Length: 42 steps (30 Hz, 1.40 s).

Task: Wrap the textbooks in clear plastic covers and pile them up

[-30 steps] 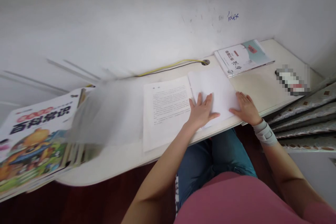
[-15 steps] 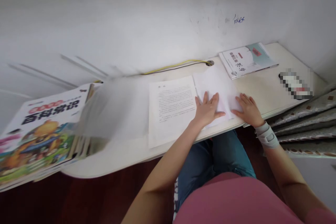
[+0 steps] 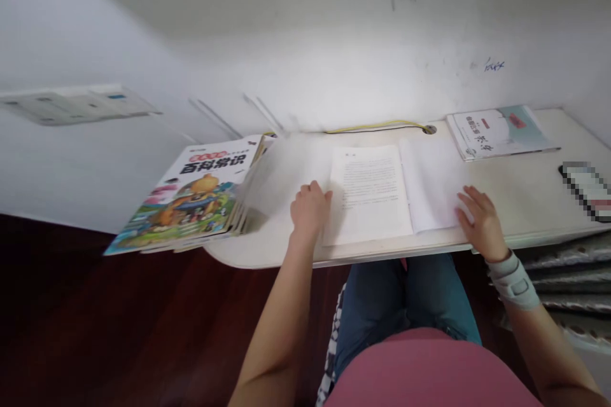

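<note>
My left hand (image 3: 310,206) rests on the white desk (image 3: 515,203) at the left edge of a printed page (image 3: 370,194), fingers curled; whether it grips the paper edge is unclear. A pale translucent sheet (image 3: 281,172) lies just left of it. My right hand (image 3: 480,219) lies flat with fingers spread on the right edge of a blank white sheet (image 3: 429,184) that overlaps the printed page.
A stack of colourful children's books (image 3: 191,200) hangs over the desk's left end. A thin workbook (image 3: 499,130) lies at the back right, a pixelated dark object (image 3: 589,187) at the far right. A yellow cable (image 3: 377,126) runs along the wall into a desk hole.
My left hand moved left, off the blank sheet to the printed page's left edge. My right hand stayed on the blank sheet. The view swung left, showing more of the book stack.
</note>
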Motion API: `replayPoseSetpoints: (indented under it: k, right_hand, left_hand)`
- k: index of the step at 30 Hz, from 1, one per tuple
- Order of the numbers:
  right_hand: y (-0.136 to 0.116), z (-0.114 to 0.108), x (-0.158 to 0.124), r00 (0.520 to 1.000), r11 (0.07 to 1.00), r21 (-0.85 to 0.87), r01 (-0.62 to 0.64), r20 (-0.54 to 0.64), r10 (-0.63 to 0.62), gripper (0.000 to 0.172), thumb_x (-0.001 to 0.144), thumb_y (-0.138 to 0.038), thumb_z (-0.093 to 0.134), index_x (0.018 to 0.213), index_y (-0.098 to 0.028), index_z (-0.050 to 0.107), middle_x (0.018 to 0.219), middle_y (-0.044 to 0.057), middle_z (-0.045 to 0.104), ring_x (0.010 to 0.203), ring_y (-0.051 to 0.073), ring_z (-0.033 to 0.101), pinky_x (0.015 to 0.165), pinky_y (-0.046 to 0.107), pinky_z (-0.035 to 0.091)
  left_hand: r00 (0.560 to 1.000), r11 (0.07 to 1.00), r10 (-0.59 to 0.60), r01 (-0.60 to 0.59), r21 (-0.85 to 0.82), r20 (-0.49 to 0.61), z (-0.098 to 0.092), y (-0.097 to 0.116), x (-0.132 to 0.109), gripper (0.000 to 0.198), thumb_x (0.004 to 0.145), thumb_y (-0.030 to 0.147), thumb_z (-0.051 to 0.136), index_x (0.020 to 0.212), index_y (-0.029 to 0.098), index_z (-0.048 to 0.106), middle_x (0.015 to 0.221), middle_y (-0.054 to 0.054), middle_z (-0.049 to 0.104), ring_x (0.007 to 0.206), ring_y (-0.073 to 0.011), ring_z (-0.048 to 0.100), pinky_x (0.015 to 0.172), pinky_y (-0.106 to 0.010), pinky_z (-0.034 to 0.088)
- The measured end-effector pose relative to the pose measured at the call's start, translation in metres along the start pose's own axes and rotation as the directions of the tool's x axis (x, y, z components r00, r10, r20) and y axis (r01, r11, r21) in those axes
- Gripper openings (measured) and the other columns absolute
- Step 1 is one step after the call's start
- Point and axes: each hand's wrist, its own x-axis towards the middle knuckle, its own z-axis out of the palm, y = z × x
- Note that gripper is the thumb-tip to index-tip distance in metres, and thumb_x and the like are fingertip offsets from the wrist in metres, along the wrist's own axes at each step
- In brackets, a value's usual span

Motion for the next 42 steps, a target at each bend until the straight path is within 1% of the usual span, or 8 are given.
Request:
replayPoseSetpoints:
  k: [6, 11, 17, 20, 25, 30, 37, 42]
  right_hand:
    - [-0.087, 0.031, 0.021, 0.884, 0.961, 0.019, 0.277, 0.387, -0.262, 0.032, 0.090, -0.029, 0.049, 0.116, -0.015, 0.061, 0.129, 0.016, 0.059, 0.127, 0.029, 0.048, 0.107, 0.048, 0.037]
    - [-0.106, 0.043, 0.039, 0.841, 0.969, 0.115, 0.220, 0.481, -0.248, 0.028, 0.091, -0.030, 0.047, 0.108, -0.015, 0.063, 0.112, 0.016, 0.067, 0.110, 0.032, 0.060, 0.099, 0.051, 0.043]
    - [-0.132, 0.057, 0.091, 0.868, 0.705, 0.654, -0.275, 0.484, -0.110, 0.060, 0.093, -0.053, 0.035, 0.142, -0.019, 0.036, 0.136, 0.014, 0.053, 0.118, 0.024, 0.057, 0.091, 0.042, 0.052]
    - [-0.141, 0.049, 0.119, 0.838, 0.425, 0.757, -0.497, 0.546, 0.007, 0.065, 0.092, -0.063, 0.023, 0.140, -0.022, 0.039, 0.128, 0.011, 0.060, 0.106, 0.023, 0.064, 0.085, 0.040, 0.055]
    - [-0.115, 0.022, 0.131, 0.748, 0.069, 0.746, -0.663, 0.664, 0.008, 0.046, 0.080, -0.049, 0.060, 0.113, -0.017, 0.060, 0.101, 0.009, 0.072, 0.091, 0.025, 0.068, 0.084, 0.041, 0.056]
    - [-0.058, 0.008, 0.115, 0.697, 0.033, 0.713, -0.700, 0.673, 0.250, 0.033, 0.063, -0.019, 0.065, 0.096, -0.015, 0.066, 0.087, 0.005, 0.074, 0.081, 0.022, 0.069, 0.078, 0.038, 0.058]
    - [0.000, 0.005, 0.084, 0.613, 0.076, 0.642, -0.763, 0.680, 0.403, 0.026, 0.059, -0.015, 0.059, 0.083, -0.019, 0.066, 0.079, 0.002, 0.074, 0.071, 0.019, 0.068, 0.066, 0.034, 0.057]
    - [0.006, 0.018, 0.066, 0.639, 0.137, 0.646, -0.751, 0.659, 0.397, 0.027, 0.057, -0.018, 0.059, 0.084, -0.018, 0.065, 0.079, 0.002, 0.074, 0.072, 0.019, 0.067, 0.069, 0.035, 0.057]
  left_hand:
    - [0.992, 0.966, -0.051, 0.078, -0.245, 0.113, 0.008, -0.018, 0.007, 0.022, 0.084, 0.034, 0.046, 0.088, 0.016, 0.058, 0.104, -0.019, 0.066, 0.100, -0.0329, 0.062, 0.083, -0.044, 0.046]
    - [0.997, 0.803, -0.051, 0.076, -0.591, 0.058, 0.001, -0.026, 0.011, 0.016, 0.079, 0.028, 0.047, 0.066, 0.020, 0.051, 0.072, -0.007, 0.066, 0.082, -0.0229, 0.064, 0.078, -0.036, 0.049]
    - [0.986, -0.159, 0.152, 0.087, -0.984, 0.062, -0.042, 0.008, 0.002, 0.019, 0.074, 0.031, 0.060, 0.070, 0.020, 0.045, 0.081, -0.005, 0.069, 0.082, -0.0188, 0.067, 0.080, -0.035, 0.052]
    - [0.938, -0.296, 0.341, 0.170, -0.940, 0.063, -0.057, 0.038, -0.004, 0.021, 0.076, 0.031, 0.060, 0.072, 0.020, 0.042, 0.096, -0.010, 0.071, 0.100, -0.0242, 0.066, 0.090, -0.043, 0.049]
    - [0.905, -0.293, 0.422, 0.191, -0.937, 0.053, -0.058, 0.048, -0.007, 0.019, 0.081, 0.033, 0.055, 0.073, 0.020, 0.045, 0.114, -0.012, 0.068, 0.119, -0.0268, 0.057, 0.100, -0.050, 0.043]
    - [0.979, -0.233, 0.174, 0.145, -0.962, 0.105, -0.045, -0.014, 0.002, 0.015, 0.083, 0.027, 0.053, 0.071, 0.020, 0.047, 0.100, -0.008, 0.072, 0.100, -0.0225, 0.067, 0.093, -0.046, 0.050]
    - [0.968, 0.587, -0.250, 0.133, -0.799, -0.022, -0.036, -0.081, -0.004, 0.011, 0.082, 0.017, 0.043, 0.078, 0.017, 0.054, 0.079, -0.004, 0.066, 0.087, -0.0167, 0.068, 0.080, -0.028, 0.054]
    - [0.901, 0.783, 0.226, -0.394, -0.480, -0.371, -0.019, -0.025, -0.041, 0.024, 0.086, 0.021, 0.045, 0.107, 0.017, 0.057, 0.121, -0.013, 0.060, 0.121, -0.0247, 0.053, 0.104, -0.042, 0.041]
